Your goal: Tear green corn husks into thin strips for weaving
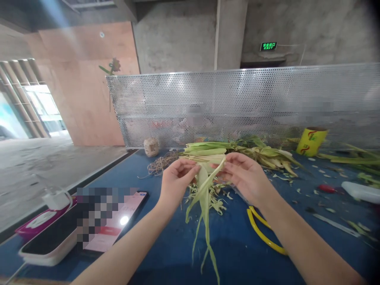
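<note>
Both of my hands are raised over the middle of the blue table, pinching a pale green corn husk [204, 189] between them. My left hand [180, 178] is closed on its left edge, thumb and forefinger together. On the other side, my right hand [245, 174] grips a folded strip at the upper right. Torn ends of the husk dangle down toward me. Small husk scraps [218, 204] lie behind and below it. Partly under my right forearm is a tool with yellow handles [261, 233]; its front end is mostly hidden.
Green husks [204, 149] are piled behind my hands, with a tangle of brown twine [163, 163] to their left. Phones [118, 221] lie at left. A yellow roll [311, 141], a red-handled item [327, 188] and a white bottle [362, 192] are at right. A perforated metal screen [237, 103] borders the back.
</note>
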A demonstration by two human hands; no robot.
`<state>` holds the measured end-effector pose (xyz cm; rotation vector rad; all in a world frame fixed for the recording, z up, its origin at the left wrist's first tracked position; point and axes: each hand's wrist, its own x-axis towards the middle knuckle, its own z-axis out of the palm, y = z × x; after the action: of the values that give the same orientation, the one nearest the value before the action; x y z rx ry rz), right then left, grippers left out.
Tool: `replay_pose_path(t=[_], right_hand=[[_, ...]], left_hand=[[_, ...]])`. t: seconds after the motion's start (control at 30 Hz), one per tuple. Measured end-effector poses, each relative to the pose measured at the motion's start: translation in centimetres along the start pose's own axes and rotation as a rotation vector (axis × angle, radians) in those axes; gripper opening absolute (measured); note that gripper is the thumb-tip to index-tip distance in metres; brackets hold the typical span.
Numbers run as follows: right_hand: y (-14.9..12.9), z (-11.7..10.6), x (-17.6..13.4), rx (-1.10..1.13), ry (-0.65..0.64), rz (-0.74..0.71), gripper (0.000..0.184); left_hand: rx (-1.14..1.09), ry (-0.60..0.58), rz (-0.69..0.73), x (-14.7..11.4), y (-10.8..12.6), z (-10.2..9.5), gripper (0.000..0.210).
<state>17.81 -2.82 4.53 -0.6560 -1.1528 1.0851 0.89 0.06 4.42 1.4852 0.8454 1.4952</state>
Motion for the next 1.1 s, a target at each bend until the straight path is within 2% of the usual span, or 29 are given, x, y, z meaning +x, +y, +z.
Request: replay_pose_path(t=[0.1, 0.17, 0.23, 0.33, 0.4, 0.57, 0.63, 0.73, 0.87, 1.0, 1.1], right_hand=[[-2.2, -0.6, 0.2, 0.06, -0.012, -0.026, 0.008], [-3.1, -0.4, 0.3, -0.02, -0.013, -0.017, 0.009], [-3.3, 0.4, 0.2, -0.214, -0.025, 0.0, 0.009], [-2.3, 1.9, 0.0, -0.579, -0.011, -0.11, 0.005], [-1.5, 2.5, -0.2, -0.672, 0.011, -0.169, 0.004], [-0.6, 2.5, -0.3, -0.693, 0.106, -0.189, 0.004], [-0.5, 2.5, -0.3, -0.723, 0.107, -0.202, 0.004], [-0.4, 2.6, -0.4, -0.77, 0.084, -0.235, 0.003], [0.0, 2.5, -0.4, -0.716, 0.083, -0.256, 0.005], [0.1, 2.1, -0.6, -0.681, 0.108, -0.216, 0.018], [0.1, 1.9, -0.7, -0.678, 0.111, -0.177, 0.015]], left_hand=[[0.137, 0.045, 0.128, 0.9, 0.3, -0.2, 0.011], [0.209, 0.064, 0.172, 1.3, 0.5, -0.1, 0.008], [0.238, 0.062, 0.178, 1.3, 0.6, 0.2, 0.007], [0.204, 0.051, 0.182, 0.9, 0.8, 0.9, 0.006], [0.132, 0.041, 0.145, 0.4, 0.7, 1.3, 0.006], [-0.047, 0.01, 0.005, -0.2, 0.2, 1.4, 0.01], [-0.071, -0.01, -0.022, -0.2, -0.2, 1.4, 0.012], [-0.088, -0.038, -0.044, -0.3, -0.6, 1.2, 0.012], [-0.137, -0.069, -0.03, -0.6, -0.8, 1.3, 0.013], [-0.183, -0.081, -0.064, -0.9, -0.7, 1.5, 0.017], [-0.223, -0.067, -0.131, -1.0, -0.9, 1.5, 0.019]])
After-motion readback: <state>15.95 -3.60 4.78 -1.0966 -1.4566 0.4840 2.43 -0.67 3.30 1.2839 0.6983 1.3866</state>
